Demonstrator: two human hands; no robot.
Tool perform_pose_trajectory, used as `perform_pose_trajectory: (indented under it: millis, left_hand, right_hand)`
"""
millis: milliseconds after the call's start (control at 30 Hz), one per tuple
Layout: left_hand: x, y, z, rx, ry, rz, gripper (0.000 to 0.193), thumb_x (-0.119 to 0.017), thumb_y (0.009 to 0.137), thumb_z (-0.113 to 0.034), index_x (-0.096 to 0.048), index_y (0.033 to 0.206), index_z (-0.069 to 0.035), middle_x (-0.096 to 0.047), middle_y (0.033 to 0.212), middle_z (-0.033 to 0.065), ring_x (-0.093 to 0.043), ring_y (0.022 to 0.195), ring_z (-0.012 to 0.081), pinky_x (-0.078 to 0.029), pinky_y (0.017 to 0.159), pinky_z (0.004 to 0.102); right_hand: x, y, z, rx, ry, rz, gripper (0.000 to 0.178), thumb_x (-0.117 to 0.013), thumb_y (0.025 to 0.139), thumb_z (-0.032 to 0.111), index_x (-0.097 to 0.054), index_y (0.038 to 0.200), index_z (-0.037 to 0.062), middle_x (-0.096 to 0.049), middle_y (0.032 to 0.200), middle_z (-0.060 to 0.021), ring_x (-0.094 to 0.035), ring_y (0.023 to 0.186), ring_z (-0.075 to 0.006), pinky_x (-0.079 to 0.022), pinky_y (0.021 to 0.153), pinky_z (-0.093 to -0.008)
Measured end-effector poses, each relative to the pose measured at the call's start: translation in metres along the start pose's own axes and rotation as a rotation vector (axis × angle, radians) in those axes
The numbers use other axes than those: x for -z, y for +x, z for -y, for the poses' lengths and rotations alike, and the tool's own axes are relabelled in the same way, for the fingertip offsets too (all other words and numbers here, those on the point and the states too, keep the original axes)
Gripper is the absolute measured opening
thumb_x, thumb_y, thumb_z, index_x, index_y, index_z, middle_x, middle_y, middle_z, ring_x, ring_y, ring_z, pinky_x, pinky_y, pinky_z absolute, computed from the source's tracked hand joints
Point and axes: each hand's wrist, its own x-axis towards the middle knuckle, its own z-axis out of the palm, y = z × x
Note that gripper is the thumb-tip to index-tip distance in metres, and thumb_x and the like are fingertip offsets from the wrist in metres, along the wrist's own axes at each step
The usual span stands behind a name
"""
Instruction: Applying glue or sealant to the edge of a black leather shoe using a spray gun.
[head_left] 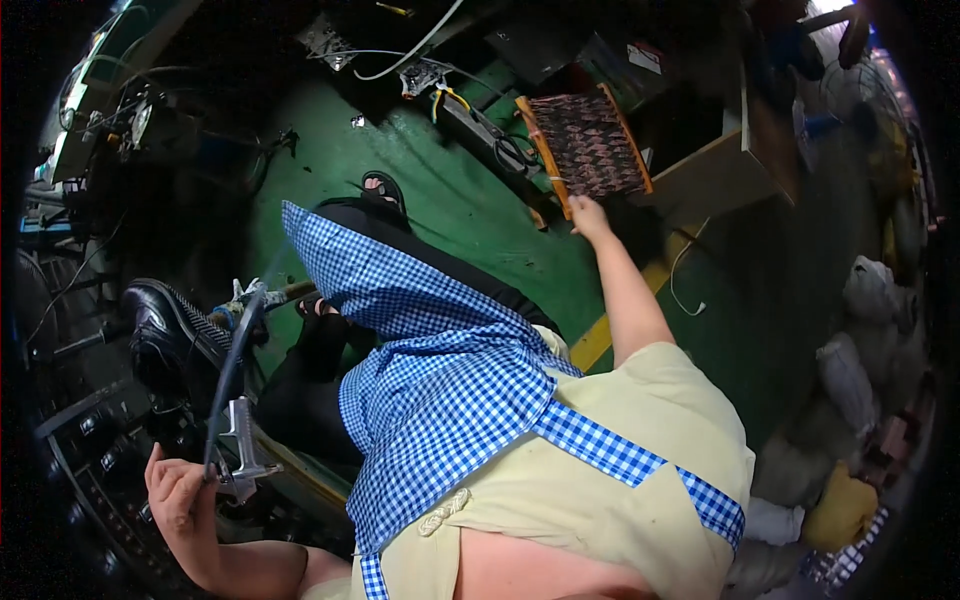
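Observation:
My right hand (588, 216), arm stretched forward, is closed on the near corner of a stool (590, 145) with an orange wooden frame and a woven dark-and-pink seat. At the lower left, my left hand (180, 492) has its fingers bent around the lower end of a long dark strip (233, 365), whose kind I cannot make out. Next to those fingers is a silver metal bracket (241, 455). A shiny black shoe (170, 325) with a textured side is just beyond the strip, to its left.
A rack (75, 470) with several dark items lines the left side. Beyond the stool are a wooden box (700, 170) and yellow-handled pliers (448, 100). Cloth bundles (850, 390) line the right. A white cord (680, 285) lies on the green floor (350, 150).

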Motion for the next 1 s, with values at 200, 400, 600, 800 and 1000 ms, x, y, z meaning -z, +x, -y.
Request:
perform_pose_trajectory:
  millis: [200, 400, 600, 800, 1000]
  left_hand:
    - [0.0, 0.035, 0.013, -0.009, 0.008, -0.039, 0.022, -0.074, 0.077, 0.007, -0.071, 0.097, -0.001, -0.063, 0.081, 0.003, -0.062, 0.082, 0.021, -0.035, 0.12, 0.056]
    - [-0.015, 0.05, 0.015, 0.009, -0.053, -0.056, 0.022, -0.074, 0.076, 0.007, -0.072, 0.096, -0.003, -0.064, 0.081, 0.0026, -0.063, 0.083, 0.0207, -0.035, 0.119, 0.0563]
    - [-0.027, 0.061, 0.015, -0.036, -0.16, -0.046, 0.02, -0.075, 0.076, 0.007, -0.071, 0.093, -0.003, -0.064, 0.08, 0.002, -0.063, 0.082, 0.021, -0.037, 0.117, 0.0572]
    - [-0.034, 0.065, 0.002, -0.058, -0.148, -0.034, 0.023, -0.076, 0.076, 0.006, -0.073, 0.096, -0.005, -0.064, 0.077, 0.0022, -0.064, 0.08, 0.0212, -0.04, 0.115, 0.0578]
    - [-0.045, 0.072, 0.005, -0.147, -0.36, -0.112, 0.026, -0.075, 0.079, 0.004, -0.073, 0.104, -0.003, -0.068, 0.081, 0.0047, -0.066, 0.081, 0.0233, -0.051, 0.097, 0.0457]
  right_hand:
    - [-0.014, -0.016, 0.017, 0.236, -0.242, -0.447, 0.036, -0.071, 0.092, 0.021, -0.067, 0.126, 0.0103, -0.06, 0.131, -0.0177, -0.06, 0.122, -0.0378, -0.052, 0.1, -0.0467]
    - [-0.012, -0.022, 0.04, 0.125, -0.465, -0.413, 0.069, -0.085, 0.084, 0.039, -0.057, 0.141, 0.0123, -0.05, 0.144, -0.0149, -0.053, 0.13, -0.0399, -0.052, 0.103, -0.0496]
    - [0.007, -0.009, 0.041, 0.393, -0.826, -0.163, 0.062, -0.082, 0.086, 0.036, -0.061, 0.137, 0.0077, -0.052, 0.146, -0.0085, -0.057, 0.126, -0.0349, -0.056, 0.098, -0.0456]
    - [0.027, 0.031, 0.02, 0.236, -0.814, -0.275, 0.071, -0.079, 0.083, 0.023, -0.049, 0.146, 0.0087, -0.061, 0.128, -0.0222, -0.069, 0.107, -0.04, -0.059, 0.088, -0.0515]
    - [0.01, -0.022, 0.109, 0.428, -0.637, -0.323, 0.052, -0.074, 0.094, 0.025, -0.058, 0.142, 0.011, -0.058, 0.139, -0.0129, -0.052, 0.132, -0.0354, -0.044, 0.11, -0.0496]
